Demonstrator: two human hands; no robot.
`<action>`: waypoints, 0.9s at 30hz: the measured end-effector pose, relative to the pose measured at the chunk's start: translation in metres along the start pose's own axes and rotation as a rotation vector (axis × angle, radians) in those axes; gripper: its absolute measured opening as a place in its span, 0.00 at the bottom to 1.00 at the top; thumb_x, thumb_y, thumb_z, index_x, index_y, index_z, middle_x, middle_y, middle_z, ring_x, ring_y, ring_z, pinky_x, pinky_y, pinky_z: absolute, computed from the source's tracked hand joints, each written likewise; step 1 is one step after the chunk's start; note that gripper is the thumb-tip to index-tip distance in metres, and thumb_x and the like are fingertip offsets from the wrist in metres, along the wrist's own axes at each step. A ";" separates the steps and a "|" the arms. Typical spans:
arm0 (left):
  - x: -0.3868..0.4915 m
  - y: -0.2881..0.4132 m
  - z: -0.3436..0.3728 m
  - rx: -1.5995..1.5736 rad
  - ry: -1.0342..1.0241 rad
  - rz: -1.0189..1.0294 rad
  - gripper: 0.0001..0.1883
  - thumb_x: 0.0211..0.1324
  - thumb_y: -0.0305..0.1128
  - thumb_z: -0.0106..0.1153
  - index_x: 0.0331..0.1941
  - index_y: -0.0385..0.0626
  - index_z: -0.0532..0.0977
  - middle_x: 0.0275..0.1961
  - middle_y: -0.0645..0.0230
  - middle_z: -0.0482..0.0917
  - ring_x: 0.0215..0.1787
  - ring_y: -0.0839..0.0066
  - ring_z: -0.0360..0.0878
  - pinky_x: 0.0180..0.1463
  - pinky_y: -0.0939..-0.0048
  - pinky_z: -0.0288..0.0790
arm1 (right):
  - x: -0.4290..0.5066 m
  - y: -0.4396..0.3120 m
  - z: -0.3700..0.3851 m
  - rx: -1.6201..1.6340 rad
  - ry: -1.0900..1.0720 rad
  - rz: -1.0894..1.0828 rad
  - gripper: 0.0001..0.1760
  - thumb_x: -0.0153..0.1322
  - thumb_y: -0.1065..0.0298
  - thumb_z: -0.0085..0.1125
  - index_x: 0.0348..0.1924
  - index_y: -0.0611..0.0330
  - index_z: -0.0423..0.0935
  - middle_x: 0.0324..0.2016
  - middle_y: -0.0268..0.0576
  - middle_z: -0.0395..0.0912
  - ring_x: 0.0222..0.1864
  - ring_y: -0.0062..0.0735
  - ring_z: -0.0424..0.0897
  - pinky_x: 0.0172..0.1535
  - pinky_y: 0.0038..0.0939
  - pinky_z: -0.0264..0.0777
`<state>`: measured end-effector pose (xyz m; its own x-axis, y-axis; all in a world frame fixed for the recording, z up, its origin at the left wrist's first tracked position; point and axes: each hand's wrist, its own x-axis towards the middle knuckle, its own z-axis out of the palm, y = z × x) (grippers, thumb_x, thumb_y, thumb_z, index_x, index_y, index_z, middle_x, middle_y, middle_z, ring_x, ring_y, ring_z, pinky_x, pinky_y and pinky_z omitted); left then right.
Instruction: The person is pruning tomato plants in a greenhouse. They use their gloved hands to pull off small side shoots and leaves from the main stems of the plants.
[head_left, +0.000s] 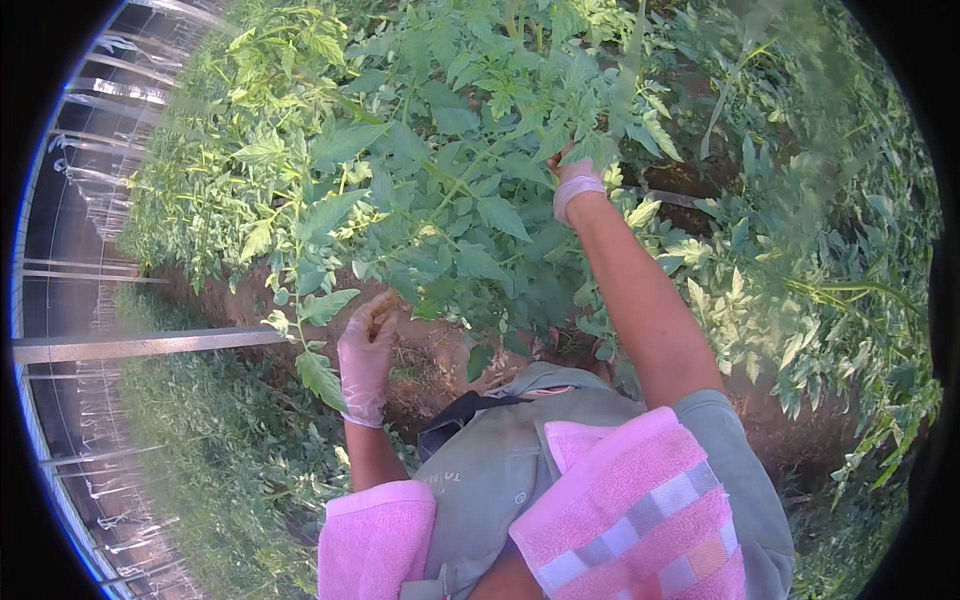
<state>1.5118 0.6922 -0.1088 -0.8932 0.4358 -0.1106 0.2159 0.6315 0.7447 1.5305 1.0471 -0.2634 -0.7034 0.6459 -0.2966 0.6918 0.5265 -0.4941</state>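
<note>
My left hand, in a thin translucent glove with dirty fingertips, is raised with curled fingers beside a drooping leafy shoot at the left. Whether it pinches anything does not show. Farther up and to the right, my right hand, gloved too, reaches into the foliage of a tomato plant. Leaves cover most of its fingers, so what it touches is hidden. Between the hands spread the plant's green stems and broad leaves.
Dense tomato rows stand at both sides, with bare soil low between them. A pale post juts in from the left, near hanging strings. A translucent strip hangs at upper right. A pink towel drapes over my shirt.
</note>
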 end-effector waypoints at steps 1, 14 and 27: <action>0.005 0.011 0.008 -0.113 -0.053 -0.037 0.16 0.61 0.22 0.57 0.53 0.44 0.77 0.49 0.67 0.81 0.41 0.84 0.78 0.40 0.80 0.73 | -0.002 0.000 0.001 0.077 0.008 0.025 0.29 0.60 0.62 0.61 0.55 0.57 0.71 0.49 0.49 0.74 0.54 0.41 0.74 0.59 0.36 0.67; 0.167 0.103 0.108 0.337 -0.456 0.660 0.28 0.63 0.22 0.44 0.68 0.50 0.59 0.72 0.61 0.57 0.71 0.66 0.59 0.69 0.64 0.58 | -0.035 0.018 0.022 0.454 0.251 -0.243 0.21 0.74 0.60 0.45 0.59 0.55 0.69 0.52 0.42 0.74 0.51 0.38 0.75 0.55 0.38 0.70; 0.130 0.119 0.106 0.388 -0.482 0.886 0.23 0.60 0.25 0.49 0.61 0.43 0.66 0.62 0.57 0.70 0.64 0.63 0.68 0.69 0.66 0.61 | -0.100 -0.002 -0.080 1.077 -0.417 -0.174 0.18 0.79 0.59 0.38 0.58 0.48 0.70 0.41 0.29 0.79 0.38 0.23 0.79 0.43 0.29 0.75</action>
<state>1.4630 0.8917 -0.1043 -0.1271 0.9904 0.0541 0.8947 0.0909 0.4374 1.6121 1.0260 -0.1670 -0.9128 0.2738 -0.3029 0.2255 -0.2803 -0.9330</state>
